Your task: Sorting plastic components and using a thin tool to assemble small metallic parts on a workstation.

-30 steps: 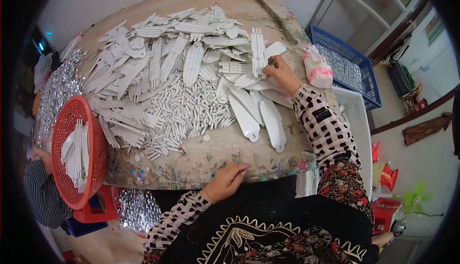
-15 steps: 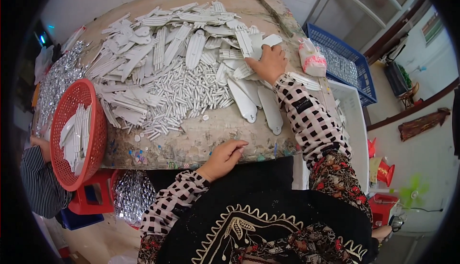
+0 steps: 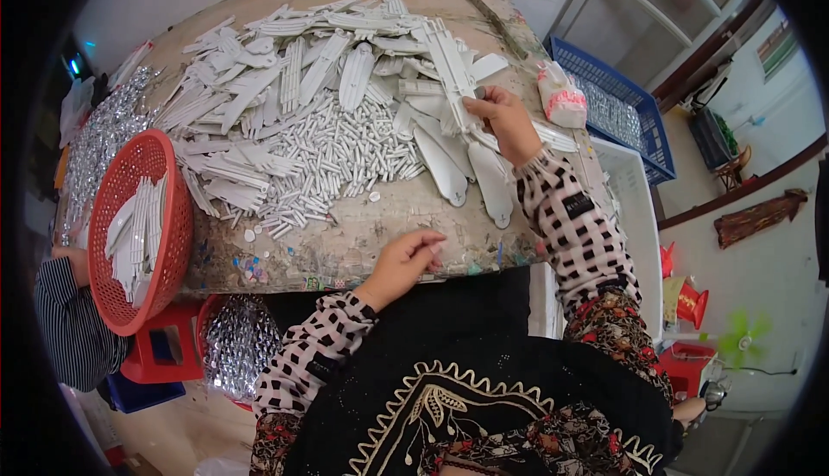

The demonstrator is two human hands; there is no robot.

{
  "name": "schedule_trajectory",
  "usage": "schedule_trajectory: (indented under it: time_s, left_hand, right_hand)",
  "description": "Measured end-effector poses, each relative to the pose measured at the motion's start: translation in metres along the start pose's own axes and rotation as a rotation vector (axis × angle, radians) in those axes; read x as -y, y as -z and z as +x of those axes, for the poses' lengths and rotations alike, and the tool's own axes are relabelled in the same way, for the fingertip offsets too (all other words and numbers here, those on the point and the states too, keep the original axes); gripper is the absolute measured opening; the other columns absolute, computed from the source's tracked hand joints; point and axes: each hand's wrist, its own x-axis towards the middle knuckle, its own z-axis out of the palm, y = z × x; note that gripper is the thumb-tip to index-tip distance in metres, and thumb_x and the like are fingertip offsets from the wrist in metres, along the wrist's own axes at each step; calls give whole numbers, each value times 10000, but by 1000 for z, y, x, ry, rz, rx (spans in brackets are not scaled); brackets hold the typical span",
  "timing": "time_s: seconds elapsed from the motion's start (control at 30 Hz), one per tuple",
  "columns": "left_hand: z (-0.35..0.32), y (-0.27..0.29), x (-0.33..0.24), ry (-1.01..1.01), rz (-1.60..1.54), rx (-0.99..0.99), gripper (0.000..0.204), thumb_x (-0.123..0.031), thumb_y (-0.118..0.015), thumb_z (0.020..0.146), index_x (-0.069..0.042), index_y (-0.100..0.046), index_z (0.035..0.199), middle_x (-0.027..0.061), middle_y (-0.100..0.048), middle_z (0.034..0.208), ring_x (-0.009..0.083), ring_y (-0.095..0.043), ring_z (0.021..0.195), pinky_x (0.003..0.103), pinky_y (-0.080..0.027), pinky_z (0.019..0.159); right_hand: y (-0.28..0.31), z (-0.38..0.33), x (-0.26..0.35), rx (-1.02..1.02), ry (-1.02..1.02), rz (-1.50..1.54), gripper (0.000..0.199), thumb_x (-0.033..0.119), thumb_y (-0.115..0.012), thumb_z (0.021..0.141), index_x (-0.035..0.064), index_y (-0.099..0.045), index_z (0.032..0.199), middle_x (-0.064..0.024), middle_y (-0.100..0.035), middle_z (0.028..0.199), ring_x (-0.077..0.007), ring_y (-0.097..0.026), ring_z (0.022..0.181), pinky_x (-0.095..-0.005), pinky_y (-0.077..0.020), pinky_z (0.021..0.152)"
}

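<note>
My right hand pinches a long white ribbed plastic strip between thumb and fingers, tilted over the right side of a heap. That heap is of flat white plastic pieces, some ribbed, some smooth with rounded ends. Several smooth rounded pieces lie just below my right hand. Small white rods are piled in front of the heap. At the table's near edge my left hand has its fingers curled together. What they hold, if anything, is hidden.
A red perforated basket with white pieces stands tilted at left, beside another person's striped sleeve. Silver shiny pieces lie behind it. A blue crate, a white bin and a tissue pack are at right.
My right hand has lifted the ribbed strip off the heap and drawn slightly toward me. My left hand stays near the table edge.
</note>
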Motion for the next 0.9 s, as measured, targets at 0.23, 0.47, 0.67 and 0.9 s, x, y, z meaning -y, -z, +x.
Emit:
schedule_trajectory:
  time_s: [0.23,0.47,0.67,0.9]
  left_hand:
    - [4,35,-40,461,-1000,350,660,-545,-332,974,-5,-411,1346,291,-581,1159,406,-634,973,485,-547,818]
    - [3,35,-45,480,-839,231,508,-164,-563,914,-69,-388,1381,222,-640,1034,297,-684,751,371,-587,589]
    - [12,43,-53,211,-950,74,539,-456,-413,991,-101,-384,1396,135,-634,901,176,-568,638,317,-478,575]
    - [10,51,-54,171,-1047,149,557,-484,-418,983,-70,-423,1356,131,-612,924,173,-559,700,305,-469,626]
  right_hand:
    - [-30,-118,19,458,944,-861,217,74,-665,770,56,-578,968,-94,-602,956,-239,-582,793,-302,-463,670]
    - [-31,-144,-13,371,931,-958,317,62,-640,776,16,-559,1079,-193,-564,1075,-366,-584,904,-410,-485,809]
    - [3,-134,-51,-241,255,-1297,464,246,-673,828,13,-509,1194,-225,-550,1023,-402,-560,939,-433,-469,813]
    - [8,-130,-51,-246,224,-1183,501,256,-637,844,-26,-486,1229,-240,-543,1031,-403,-556,918,-431,-463,807]
